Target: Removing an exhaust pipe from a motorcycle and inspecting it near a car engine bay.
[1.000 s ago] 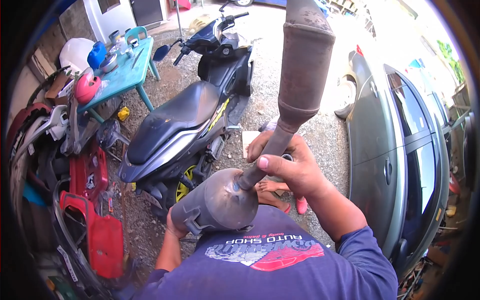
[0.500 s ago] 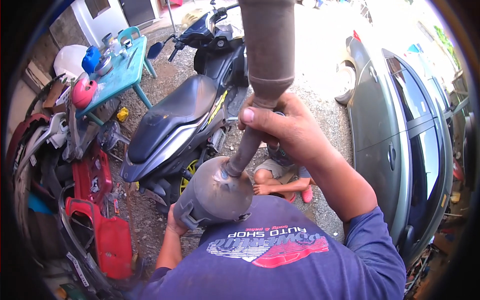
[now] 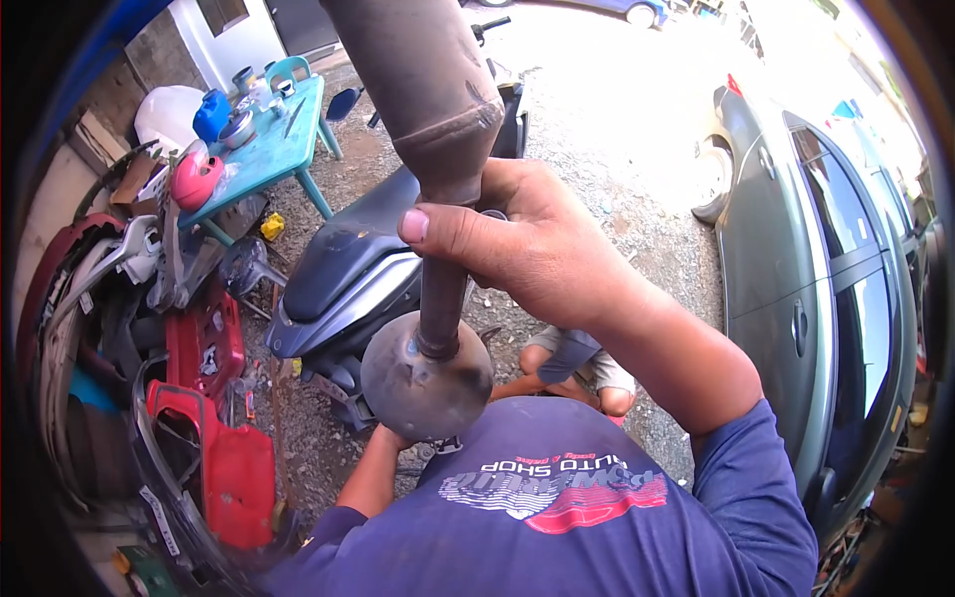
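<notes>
A brown, weathered exhaust pipe (image 3: 443, 298) stands up in front of me, tilted with its top toward the left. Its wide upper cylinder (image 3: 423, 90) runs out of the picture at the top. At the lower end sits a round, sooty muffler (image 3: 426, 383), its flat end facing me. My right hand (image 3: 527, 239) is wrapped round the narrow neck under the upper cylinder, thumb across the near side. Low at the muffler's left, my left hand (image 3: 391, 439) grips it from behind; its fingers are hidden.
A dark scooter (image 3: 348, 259) stands just beyond the exhaust. Someone crouches on the gravel, bare knees (image 3: 615, 393) showing. A dark grey car (image 3: 771, 269) is at right. Red body panels (image 3: 234, 478) are piled at left, near a teal table (image 3: 264, 149).
The exhaust's top has swung to the left and the muffler has turned its flat end toward me. My right hand has shifted left with the pipe. The crouching person's arm has moved.
</notes>
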Demonstrator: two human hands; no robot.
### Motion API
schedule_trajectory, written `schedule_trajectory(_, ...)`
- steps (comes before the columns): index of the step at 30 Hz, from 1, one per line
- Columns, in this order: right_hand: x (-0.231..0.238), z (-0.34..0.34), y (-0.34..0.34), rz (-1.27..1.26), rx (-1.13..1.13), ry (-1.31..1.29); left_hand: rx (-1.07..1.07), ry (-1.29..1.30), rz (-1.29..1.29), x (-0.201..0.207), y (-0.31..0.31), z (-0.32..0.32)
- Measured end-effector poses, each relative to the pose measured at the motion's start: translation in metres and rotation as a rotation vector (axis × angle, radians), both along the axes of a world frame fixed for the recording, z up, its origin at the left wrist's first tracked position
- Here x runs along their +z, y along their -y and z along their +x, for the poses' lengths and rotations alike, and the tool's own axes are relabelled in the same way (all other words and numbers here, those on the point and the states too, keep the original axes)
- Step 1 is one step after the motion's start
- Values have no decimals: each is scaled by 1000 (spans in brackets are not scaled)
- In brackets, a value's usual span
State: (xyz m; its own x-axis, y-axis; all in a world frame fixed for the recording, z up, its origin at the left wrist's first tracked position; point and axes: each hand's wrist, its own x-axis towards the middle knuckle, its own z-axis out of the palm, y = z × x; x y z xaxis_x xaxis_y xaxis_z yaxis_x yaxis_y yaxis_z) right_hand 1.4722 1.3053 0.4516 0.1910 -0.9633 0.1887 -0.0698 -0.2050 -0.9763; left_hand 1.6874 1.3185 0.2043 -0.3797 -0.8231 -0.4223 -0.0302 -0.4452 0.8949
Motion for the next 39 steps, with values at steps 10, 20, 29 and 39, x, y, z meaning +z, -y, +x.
schedule_trajectory(10,5,29,-10,-19,-4,-71,-159,354,-355,45,-3,5)
schedule_trajectory(20,1,34,-21,-5,87,68,-189,439,-961,65,-13,39)
schedule_trajectory(29,-21,20,-35,64,-69,262,-137,757,-1427,121,-4,-1)
schedule_trajectory(39,-45,-29,-84,38,-286,341,123,435,-867,17,14,-49)
